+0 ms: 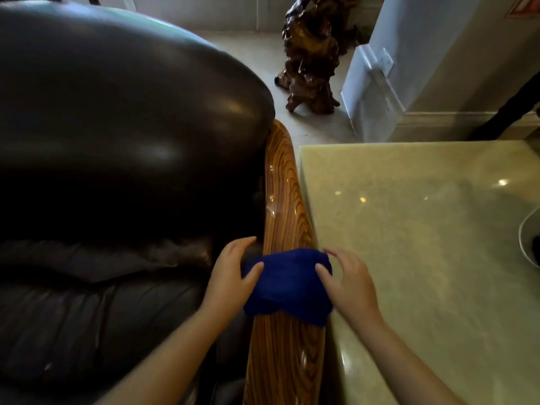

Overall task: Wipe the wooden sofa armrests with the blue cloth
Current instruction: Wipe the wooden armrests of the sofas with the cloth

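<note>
Blue cloth (287,283) spans armrest (282,185); left hand (230,273), right hand (352,283) hold its edges.

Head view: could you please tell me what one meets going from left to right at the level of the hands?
Dark leather sofa → left hand → blue cloth → right hand → pale stone table.

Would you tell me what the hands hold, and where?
The blue cloth on the armrest: left hand at its left end, right hand at its right.
</note>
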A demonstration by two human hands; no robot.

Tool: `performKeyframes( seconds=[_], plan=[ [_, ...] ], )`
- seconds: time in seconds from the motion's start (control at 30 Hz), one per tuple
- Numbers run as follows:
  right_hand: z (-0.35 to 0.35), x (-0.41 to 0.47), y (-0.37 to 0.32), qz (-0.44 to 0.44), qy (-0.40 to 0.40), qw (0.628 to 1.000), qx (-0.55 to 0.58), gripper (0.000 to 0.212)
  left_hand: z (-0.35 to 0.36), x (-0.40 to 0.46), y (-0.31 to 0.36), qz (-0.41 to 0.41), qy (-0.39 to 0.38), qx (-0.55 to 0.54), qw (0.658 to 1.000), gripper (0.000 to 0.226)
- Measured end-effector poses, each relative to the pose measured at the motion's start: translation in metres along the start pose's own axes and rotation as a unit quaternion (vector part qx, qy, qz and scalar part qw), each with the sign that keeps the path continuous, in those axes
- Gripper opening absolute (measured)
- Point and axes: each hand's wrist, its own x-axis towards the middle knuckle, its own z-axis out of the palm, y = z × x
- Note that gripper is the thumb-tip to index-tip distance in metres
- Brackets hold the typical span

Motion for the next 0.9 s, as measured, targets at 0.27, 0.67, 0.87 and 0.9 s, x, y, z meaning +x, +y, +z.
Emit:
performKeyframes(
  seconds=[0.27, 0.67, 0.87, 0.9],
  plan=[
    [0.083, -0.018, 0.0, 0.043, 0.042, 0.997, -0.038, 0.061, 0.097, -0.019, -0.013, -0.056, 0.088, 0.111, 0.988, 0.06],
    [0.09, 0.106, -0.019, -0.022, 0.069, 0.996, -0.055, 0.063, 0.078, 0.111, -0.007, -0.003, 0.12, -0.028, 0.992, 0.057],
    [0.095, 0.179, -0.029, -0.03, 0.055, 0.997, -0.053, 0.062, 0.069, 0.183, 0.0, 0.02, 0.115, -0.027, 0.993, 0.057],
    [0.096, 0.193, -0.03, -0.032, 0.053, 0.997, -0.049, 0.062, 0.068, 0.197, 0.002, 0.031, 0.123, -0.032, 0.991, 0.058]
  ],
)
